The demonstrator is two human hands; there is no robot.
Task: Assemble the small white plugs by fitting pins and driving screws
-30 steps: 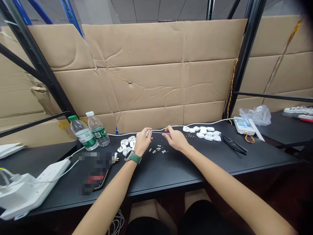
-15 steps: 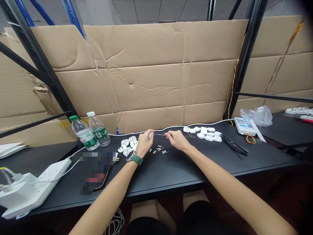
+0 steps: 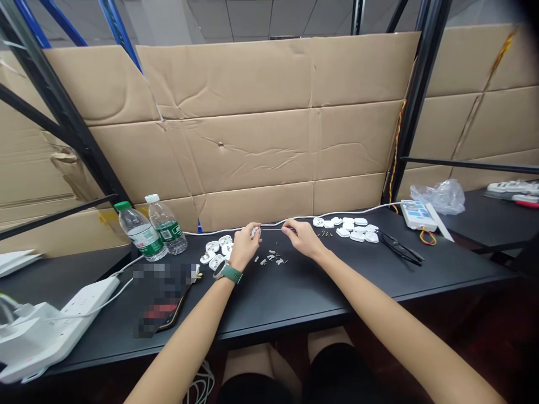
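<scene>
One small white piece (image 3: 255, 230), pinched in the fingers of the left hand (image 3: 245, 247), held above the rear of the desk (image 3: 295, 297); the fingers cover most of it, so its exact form cannot be told. One thin-shafted tool (image 3: 272, 229), its handle end gripped in the right hand (image 3: 304, 239), shaft near level and pointed at the piece; the facing grips seem meant to steady both and line them up. Several small metal parts (image 3: 280, 261), loose on the desk between the hands, presumably for easy reach. One cluster of white housings (image 3: 213, 246), just beside the left hand. One group of white covers (image 3: 357, 237), right of the right hand, brass-coloured bits (image 3: 325, 233) near it; kinds appear set apart to avoid mixing. Two bottles (image 3: 145, 238), upright at left rear, likely clear of the arms.
</scene>
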